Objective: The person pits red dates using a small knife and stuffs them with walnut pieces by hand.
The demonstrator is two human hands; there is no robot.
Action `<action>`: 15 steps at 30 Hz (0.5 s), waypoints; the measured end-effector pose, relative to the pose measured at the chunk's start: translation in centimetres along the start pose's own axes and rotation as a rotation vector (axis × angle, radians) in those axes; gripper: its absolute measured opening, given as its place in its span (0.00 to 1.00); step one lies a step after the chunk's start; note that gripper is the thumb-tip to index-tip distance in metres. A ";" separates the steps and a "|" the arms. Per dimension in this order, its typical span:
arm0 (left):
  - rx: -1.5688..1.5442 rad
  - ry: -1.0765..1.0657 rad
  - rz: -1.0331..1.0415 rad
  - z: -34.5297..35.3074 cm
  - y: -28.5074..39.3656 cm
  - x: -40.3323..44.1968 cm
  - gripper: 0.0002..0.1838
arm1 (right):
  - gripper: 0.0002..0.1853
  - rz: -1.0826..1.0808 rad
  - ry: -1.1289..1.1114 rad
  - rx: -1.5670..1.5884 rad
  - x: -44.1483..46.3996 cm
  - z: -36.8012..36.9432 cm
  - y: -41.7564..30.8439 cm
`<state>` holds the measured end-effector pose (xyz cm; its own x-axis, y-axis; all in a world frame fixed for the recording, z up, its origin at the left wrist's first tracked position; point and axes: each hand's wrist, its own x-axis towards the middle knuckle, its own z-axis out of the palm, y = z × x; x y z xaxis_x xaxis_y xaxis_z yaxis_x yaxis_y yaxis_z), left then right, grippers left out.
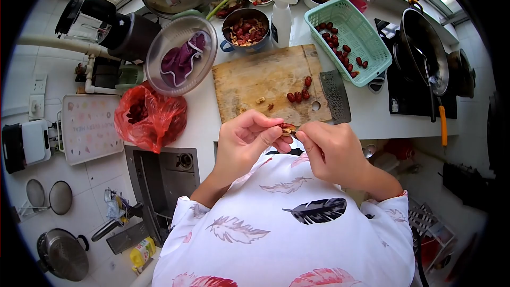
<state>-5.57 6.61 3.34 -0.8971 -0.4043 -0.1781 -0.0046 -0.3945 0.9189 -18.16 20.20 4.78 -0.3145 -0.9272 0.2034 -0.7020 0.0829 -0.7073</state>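
In front of my body, over the near edge of the cutting board [255, 82], I hold a split red date [287, 127] with its pale inside showing. My left hand [245, 135] pinches its left end between thumb and fingers. Closed at the other end is my right hand [336, 151], its thumb and curled fingers against the date. Whether those fingers hide something else, I cannot tell. Several whole red dates [298, 95] lie on the board's right part, and small pale scraps [260, 100] lie nearer its left. Beyond the board, a blue mug [245, 29] holds cut date pieces.
A green basket [345, 13] with more dates stands at the right back, near a wok [422, 42]. By the mug is a white spray bottle [281, 16]. On the left are a clear bowl [154, 69] with purple cloth, a red plastic bag [164, 119] and the sink [146, 175].
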 end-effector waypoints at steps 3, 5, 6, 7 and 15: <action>-0.044 -0.036 -0.052 -0.2 0.2 0.3 0.06 | 0.08 0.066 -0.002 0.149 -0.1 0.2 0.2; -0.061 -0.052 -0.094 -0.4 0.2 0.5 0.07 | 0.09 0.107 -0.014 0.225 -0.2 0.4 0.5; -0.082 -0.074 -0.122 -0.6 0.1 0.6 0.07 | 0.09 0.148 -0.026 0.301 -0.2 0.5 0.6; -0.104 -0.096 -0.149 -0.8 0.0 0.6 0.08 | 0.09 0.149 -0.025 0.302 -0.2 0.4 0.6; -0.229 -0.170 -0.170 -1.7 -1.3 1.1 0.08 | 0.13 0.330 -0.145 0.755 -0.5 1.4 1.7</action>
<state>-5.75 5.29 1.32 -0.9529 -0.1811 -0.2434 -0.0786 -0.6277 0.7745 -18.26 20.32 2.55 -0.3076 -0.9401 -0.1465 0.0444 0.1397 -0.9892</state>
